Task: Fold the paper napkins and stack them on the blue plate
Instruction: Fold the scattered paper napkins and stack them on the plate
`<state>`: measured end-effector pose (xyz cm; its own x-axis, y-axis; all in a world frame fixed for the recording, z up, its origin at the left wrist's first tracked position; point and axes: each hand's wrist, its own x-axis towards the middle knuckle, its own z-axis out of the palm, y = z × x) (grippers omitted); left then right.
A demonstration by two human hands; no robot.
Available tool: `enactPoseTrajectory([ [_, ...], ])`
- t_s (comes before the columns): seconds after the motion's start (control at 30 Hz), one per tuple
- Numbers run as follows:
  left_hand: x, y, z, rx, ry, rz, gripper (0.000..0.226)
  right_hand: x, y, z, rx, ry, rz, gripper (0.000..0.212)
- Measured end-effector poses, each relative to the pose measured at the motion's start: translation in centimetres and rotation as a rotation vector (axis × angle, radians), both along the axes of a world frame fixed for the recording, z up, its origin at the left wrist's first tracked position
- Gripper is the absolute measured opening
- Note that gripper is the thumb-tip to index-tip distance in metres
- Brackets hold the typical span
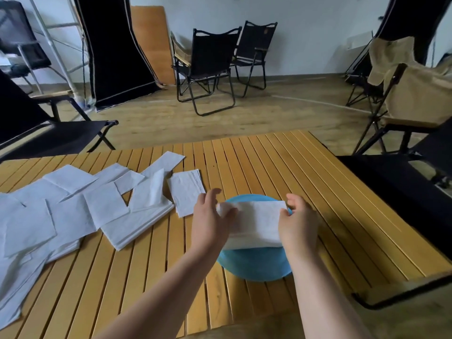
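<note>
both hands pinch one folded napkin (256,225) over the blue plate (254,265): the left hand (210,221) curls its thumb and fingers round the napkin's left end, the right hand (297,220) pinches the right end between thumb and fingers. i cannot tell whether the napkin touches the plate or hangs just above it.

the plate sits on the slatted wooden table (305,182), near the middle of the view, and its near rim shows at 6 o'clock below the napkin; the middle of the plate is hidden by napkin and hands. a small folded napkin (187,194) lies on the table just beside the left hand, at 10 o'clock from the plate. the loose pile of napkins (73,211) spreads from 9 to 10 o'clock, overlapping one another and cut off by the left edge of the view.

bare slats lie from 12 to 3 o'clock of the plate, as far as the table's far edge and right edge. a black chair seat (401,189) butts against the right edge at 3 o'clock. the table's near right corner shows at 4 o'clock.

beyond the table, two black folding chairs (212,59) stand at 12 o'clock on the wooden floor (244,118), well apart from the table. a tan chair (415,94) stands at 2 o'clock, partly cut off.
</note>
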<state>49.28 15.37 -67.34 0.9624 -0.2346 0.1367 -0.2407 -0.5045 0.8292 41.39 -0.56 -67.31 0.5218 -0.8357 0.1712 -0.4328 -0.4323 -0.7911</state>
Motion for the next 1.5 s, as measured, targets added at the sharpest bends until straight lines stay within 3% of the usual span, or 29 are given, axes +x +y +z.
enactPoseTrajectory([
  [0.13, 0.1, -0.1, -0.5, 0.082, -0.117, -0.085, 0.049, 0.4, 0.6, 0.3, -0.136, 0.014, 0.125, 0.041],
  [0.23, 0.2, 0.2, -1.5, 0.158, -0.147, -0.213, 0.045, 0.8, 0.9, 0.5, -0.152, 0.215, 0.248, 0.041],
  [0.33, 0.3, 0.5, -2.7, 0.179, -0.105, -0.270, 0.044, 0.7, 1.0, 0.5, -0.131, 0.404, 0.277, 0.043],
  [0.57, 0.2, 1.3, -3.1, 0.205, -0.042, -0.298, 0.051, 0.5, 1.6, 1.3, -0.090, 0.477, 0.266, 0.045],
  [0.83, 1.0, 6.2, -1.3, 0.265, 0.002, -0.197, 0.053, 1.5, 4.4, 3.0, -0.290, 0.324, 0.221, 0.041],
  [1.07, 2.2, 14.4, -0.3, 0.299, -0.022, -0.083, 0.045, 2.6, 10.2, 2.8, -0.327, 0.126, 0.456, 0.037],
  [1.27, 3.4, 20.3, -1.2, 0.293, 0.032, 0.080, 0.035, 3.4, 14.9, 1.7, -0.366, 0.121, 0.597, 0.039],
  [1.37, 4.9, 22.9, -1.7, 0.356, 0.020, 0.168, 0.034, 3.8, 16.4, 0.6, -0.366, 0.127, 0.660, 0.038],
  [1.5, 6.6, 26.2, -1.9, 0.581, -0.056, 0.198, 0.033, 4.0, 17.7, -0.3, -0.344, 0.142, 0.718, 0.039],
])
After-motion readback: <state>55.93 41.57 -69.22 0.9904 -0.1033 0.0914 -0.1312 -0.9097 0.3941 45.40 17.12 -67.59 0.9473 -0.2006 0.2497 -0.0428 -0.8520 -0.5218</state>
